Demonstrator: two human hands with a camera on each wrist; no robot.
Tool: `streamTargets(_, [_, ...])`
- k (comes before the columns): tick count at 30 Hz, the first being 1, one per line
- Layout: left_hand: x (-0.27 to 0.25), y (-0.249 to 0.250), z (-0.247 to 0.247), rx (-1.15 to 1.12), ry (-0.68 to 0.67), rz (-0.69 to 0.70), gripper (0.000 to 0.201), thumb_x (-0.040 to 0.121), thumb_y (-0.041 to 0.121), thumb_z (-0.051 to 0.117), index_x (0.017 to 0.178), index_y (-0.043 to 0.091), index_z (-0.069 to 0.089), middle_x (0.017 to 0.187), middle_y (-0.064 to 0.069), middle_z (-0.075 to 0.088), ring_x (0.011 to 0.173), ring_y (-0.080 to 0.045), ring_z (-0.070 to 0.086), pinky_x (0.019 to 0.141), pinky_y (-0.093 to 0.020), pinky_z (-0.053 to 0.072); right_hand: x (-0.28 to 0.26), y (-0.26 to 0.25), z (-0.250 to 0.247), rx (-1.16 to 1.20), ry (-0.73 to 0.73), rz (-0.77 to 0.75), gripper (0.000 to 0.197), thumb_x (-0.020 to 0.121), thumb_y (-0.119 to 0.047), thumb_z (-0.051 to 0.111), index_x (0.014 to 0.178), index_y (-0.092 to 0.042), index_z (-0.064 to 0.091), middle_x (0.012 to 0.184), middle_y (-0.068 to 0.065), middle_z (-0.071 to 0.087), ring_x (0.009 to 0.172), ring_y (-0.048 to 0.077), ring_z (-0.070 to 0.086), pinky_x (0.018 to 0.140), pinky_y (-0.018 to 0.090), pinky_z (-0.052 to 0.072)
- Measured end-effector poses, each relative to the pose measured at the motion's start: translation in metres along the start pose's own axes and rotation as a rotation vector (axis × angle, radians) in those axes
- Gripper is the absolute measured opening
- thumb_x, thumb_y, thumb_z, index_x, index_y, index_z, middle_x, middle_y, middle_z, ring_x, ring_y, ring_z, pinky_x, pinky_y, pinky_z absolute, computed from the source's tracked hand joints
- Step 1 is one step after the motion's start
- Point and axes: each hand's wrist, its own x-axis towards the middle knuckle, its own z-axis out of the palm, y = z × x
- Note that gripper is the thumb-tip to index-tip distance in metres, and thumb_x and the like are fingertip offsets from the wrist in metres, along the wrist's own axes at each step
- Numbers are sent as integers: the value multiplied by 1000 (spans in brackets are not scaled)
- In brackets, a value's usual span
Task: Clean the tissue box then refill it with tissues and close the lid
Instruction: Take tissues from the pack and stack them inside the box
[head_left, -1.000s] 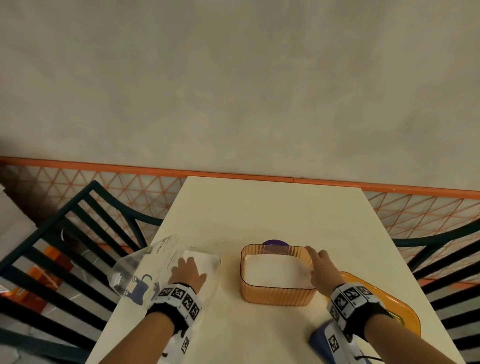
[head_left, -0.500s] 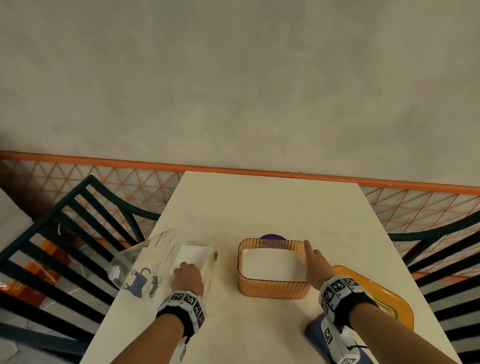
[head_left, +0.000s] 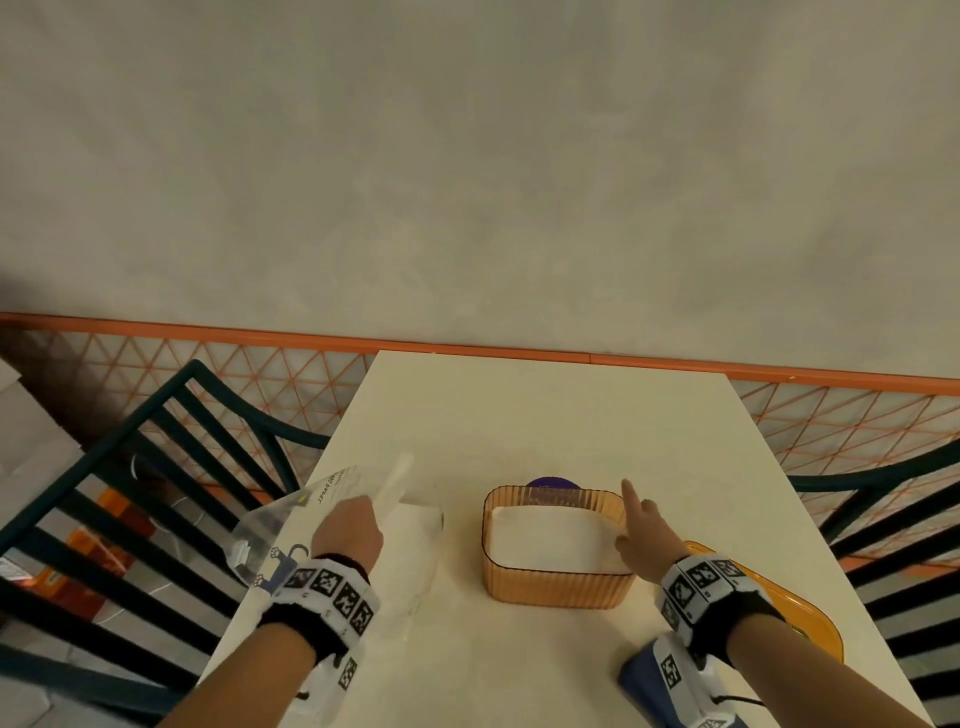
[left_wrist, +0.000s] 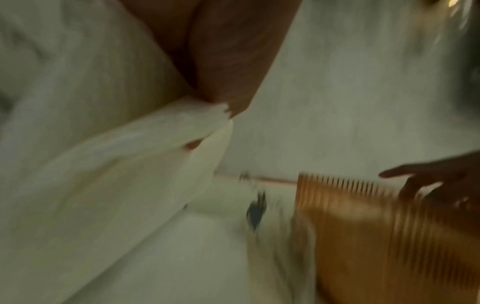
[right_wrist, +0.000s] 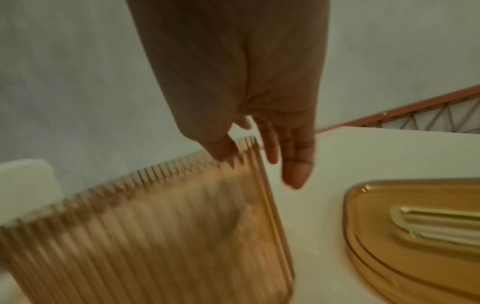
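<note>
The orange ribbed tissue box (head_left: 556, 587) stands open mid-table with white tissues (head_left: 550, 540) inside. To its left lies a clear plastic tissue pack (head_left: 280, 525). My left hand (head_left: 371, 506) pinches a white tissue (head_left: 396, 480) and holds it raised above the pack; the left wrist view shows fingertips (left_wrist: 233, 102) closed on the tissue (left_wrist: 155, 144). My right hand (head_left: 636, 519) sits at the box's right rim with fingers straight. In the right wrist view its thumb (right_wrist: 223, 148) touches the box (right_wrist: 155, 226) rim. The orange lid (head_left: 800, 618) lies on the right, its gold slot (right_wrist: 436, 222) facing up.
A purple object (head_left: 553, 482) shows just behind the box. A blue item (head_left: 636, 675) lies under my right wrist near the front edge. Dark slatted chairs (head_left: 130, 493) flank the cream table (head_left: 545, 415), which ends at a grey wall.
My left hand, which rested on the tissue pack, has closed on a tissue and lifted it up. My right hand has stayed at the box's right rim.
</note>
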Motion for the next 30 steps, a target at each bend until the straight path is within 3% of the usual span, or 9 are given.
streamTargets(4, [-14, 12, -45, -105, 145, 146, 28, 96, 16, 38, 115, 8, 58, 111, -12, 66, 101, -28, 62, 86, -35, 52, -8, -22, -27, 195, 153, -129, 61, 97, -28, 43, 148, -11, 13, 132, 17, 46, 112, 28, 55, 91, 34, 45])
streamTargets(8, [-35, 44, -53, -168, 213, 388, 21, 94, 19, 42, 97, 12, 62, 82, -3, 62, 84, -25, 64, 70, -31, 50, -22, -66, -43, 857, -228, -37, 53, 97, -48, 31, 126, -6, 44, 98, 15, 66, 77, 28, 67, 67, 34, 54])
streamTargets(11, [-50, 67, -37, -142, 254, 564, 25, 95, 23, 44, 113, 22, 62, 97, 2, 63, 88, -17, 62, 69, -27, 46, -25, -82, -48, 1179, -419, 88, 62, 94, -56, 33, 116, 1, 46, 99, 27, 65, 74, 38, 68, 63, 38, 58])
streamTargets(15, [-52, 74, -4, -220, 172, 683, 30, 94, 24, 48, 121, 28, 60, 110, 6, 61, 98, -13, 60, 78, -27, 51, -27, -82, -56, 1291, -513, 126, 38, 93, -17, 53, 119, 10, 46, 105, 30, 62, 75, 37, 69, 58, 37, 60])
streamTargets(18, [-50, 72, 14, -469, 38, 695, 34, 90, 26, 57, 124, 28, 57, 123, 10, 52, 117, -7, 50, 100, -23, 44, -25, -73, -62, 1206, -368, 55, 33, 86, 8, 53, 119, 8, 47, 119, 25, 55, 87, 29, 63, 53, 30, 58])
streamTargets(20, [-51, 74, 15, -771, -68, 605, 39, 91, 28, 58, 128, 30, 49, 133, 9, 43, 126, -4, 42, 111, -27, 35, -27, -68, -69, 1185, -320, 2, 32, 87, 9, 50, 119, 5, 50, 119, 21, 58, 92, 27, 61, 55, 30, 59])
streamTargets(23, [-56, 77, 6, -1310, -303, 236, 27, 97, 38, 41, 124, 34, 44, 135, 2, 44, 115, -6, 50, 97, -29, 45, -32, -66, -82, 1193, -292, -66, 25, 90, 6, 48, 113, -1, 53, 111, 16, 61, 95, 28, 62, 67, 35, 60])
streamTargets(26, [-50, 75, 8, -1889, -666, -180, 53, 90, 57, 41, 127, 19, 47, 131, -15, 53, 116, -35, 56, 93, -51, 49, -37, -65, -93, 1174, -301, -122, 24, 91, 3, 49, 113, -5, 54, 110, 12, 63, 96, 25, 63, 70, 32, 60])
streamTargets(30, [-47, 82, -3, -1965, -718, -210, 52, 91, 51, 45, 125, 14, 58, 110, -10, 70, 94, -26, 67, 71, -37, 59, -40, -57, -99, 1108, -291, -107, 25, 90, -2, 52, 115, -4, 55, 112, 14, 65, 92, 25, 65, 66, 29, 54])
